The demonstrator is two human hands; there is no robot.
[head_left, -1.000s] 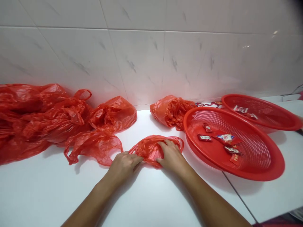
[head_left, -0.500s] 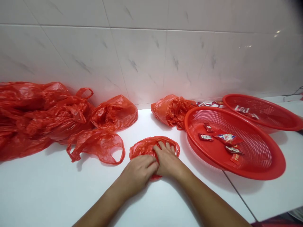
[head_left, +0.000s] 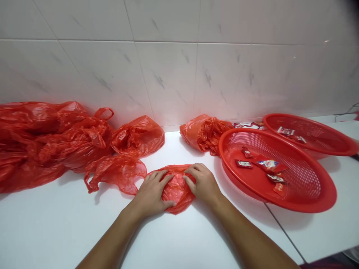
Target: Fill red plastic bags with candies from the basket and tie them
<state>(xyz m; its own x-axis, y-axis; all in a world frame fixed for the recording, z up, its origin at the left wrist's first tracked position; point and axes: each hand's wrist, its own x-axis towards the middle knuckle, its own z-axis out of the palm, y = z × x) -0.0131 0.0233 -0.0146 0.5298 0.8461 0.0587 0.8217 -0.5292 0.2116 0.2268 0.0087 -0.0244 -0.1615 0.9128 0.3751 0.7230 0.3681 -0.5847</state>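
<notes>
While the left hand and right hand press down flat, fingers spread, a crumpled red plastic bag lies between them on the white counter, its long axis crosswise.

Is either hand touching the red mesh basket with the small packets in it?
No, the left hand and right hand both press a red plastic bag on the white counter, apart from the basket.

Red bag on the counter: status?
Hands: left hand, right hand, both flat on the red bag. Bag bunched on the counter. Beside it: loose bag left, basket right.
</notes>
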